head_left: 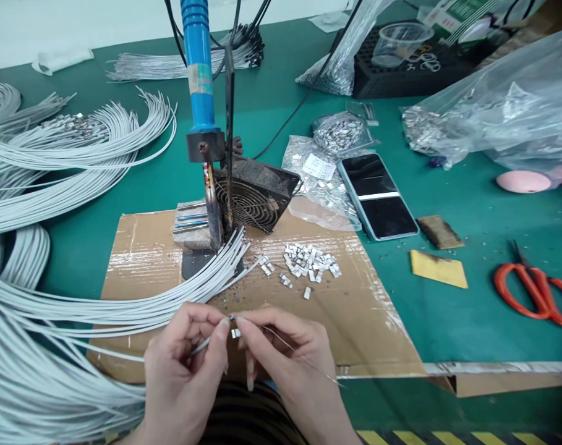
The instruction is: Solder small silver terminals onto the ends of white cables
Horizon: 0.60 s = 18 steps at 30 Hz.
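A white cable [200, 346] is pinched in my left hand [188, 361], its end between thumb and forefinger. Tiny coloured wire ends [232, 317] show at the tip, where the fingertips of my right hand [285, 352] meet them. Through my right fingers runs a thin solder wire [303, 356], its loose end trailing to the right. A small white and silver connector [235, 333] shows between the two hands; I cannot tell what supports it. Just ahead, a blue-handled soldering iron [201, 86] is clamped upright, tip down. More white cables [183, 309] lie with their ends beside it.
Several small connectors [311, 262] are heaped on the cardboard [355, 327]. A fan [257, 194] leans behind the iron. Farther right are a phone [378, 196], a yellow sponge [438, 269] and red-handled scissors [535, 290]. Bundled cables [62, 154] cover the left side.
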{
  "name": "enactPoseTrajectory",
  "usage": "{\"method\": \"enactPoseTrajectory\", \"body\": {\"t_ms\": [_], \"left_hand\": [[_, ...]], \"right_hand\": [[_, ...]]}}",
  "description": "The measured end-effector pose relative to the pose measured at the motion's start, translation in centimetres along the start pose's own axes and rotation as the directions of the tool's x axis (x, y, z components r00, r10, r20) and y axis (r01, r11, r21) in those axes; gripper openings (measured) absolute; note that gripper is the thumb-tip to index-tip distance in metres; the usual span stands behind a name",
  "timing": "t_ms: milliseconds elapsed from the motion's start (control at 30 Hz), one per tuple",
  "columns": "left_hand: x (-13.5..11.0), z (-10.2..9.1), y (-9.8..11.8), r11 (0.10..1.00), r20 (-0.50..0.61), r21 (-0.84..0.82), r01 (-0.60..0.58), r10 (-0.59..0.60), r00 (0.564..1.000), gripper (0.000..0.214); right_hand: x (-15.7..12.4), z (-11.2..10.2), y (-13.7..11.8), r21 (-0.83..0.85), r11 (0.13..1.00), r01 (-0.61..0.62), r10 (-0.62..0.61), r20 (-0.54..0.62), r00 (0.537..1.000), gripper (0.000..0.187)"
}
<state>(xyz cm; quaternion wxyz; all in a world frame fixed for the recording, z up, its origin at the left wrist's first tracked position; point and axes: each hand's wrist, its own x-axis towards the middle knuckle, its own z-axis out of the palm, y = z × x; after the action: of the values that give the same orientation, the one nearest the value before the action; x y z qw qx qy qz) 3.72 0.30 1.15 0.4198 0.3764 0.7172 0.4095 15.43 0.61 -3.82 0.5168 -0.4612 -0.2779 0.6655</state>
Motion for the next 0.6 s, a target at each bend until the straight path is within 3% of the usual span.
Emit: {"method": "enactPoseTrajectory", "body": {"t_ms": [100,200,300,400,500,600], "left_hand": [[0.0,0.2,0.2,0.99,0.041,-0.106,0.094,-0.09,0.995,0.023],[0.0,0.2,0.3,0.962,0.102,-0.211,0.173,-0.154,0.983,0.03],[0.3,0.0,0.2,0.948,0.124,-0.252,0.196,-0.169,0.978,0.032],[0.5,-0.2,0.3,0.959,0.118,-0.215,0.186,-0.164,0.979,0.028],[0.5,-0.2,0.8,0.968,0.118,-0.17,0.183,-0.165,0.979,0.024],[0.4,0.1,1.4,0.964,0.127,-0.162,0.209,-0.19,0.974,0.022]], "right_hand": [[-0.3,0.4,0.7,-0.045,0.995,0.086,-0.088,-0.059,0.994,0.02],[-0.7,0.5,0.7,-0.26,0.925,0.278,-0.305,-0.07,0.95,0.013],[-0.8,0.0,0.0,-0.467,0.741,0.482,-0.511,0.072,0.857,0.022],[-0.7,-0.9,-0.7,-0.498,0.624,0.602,-0.584,0.215,0.783,0.029],[-0.5,-1.6,-1.0,-0.484,0.631,0.607,-0.56,0.258,0.787,0.025],[-0.4,-1.7,-1.0,-0.462,0.702,0.542,-0.507,0.209,0.836,0.023]]}}
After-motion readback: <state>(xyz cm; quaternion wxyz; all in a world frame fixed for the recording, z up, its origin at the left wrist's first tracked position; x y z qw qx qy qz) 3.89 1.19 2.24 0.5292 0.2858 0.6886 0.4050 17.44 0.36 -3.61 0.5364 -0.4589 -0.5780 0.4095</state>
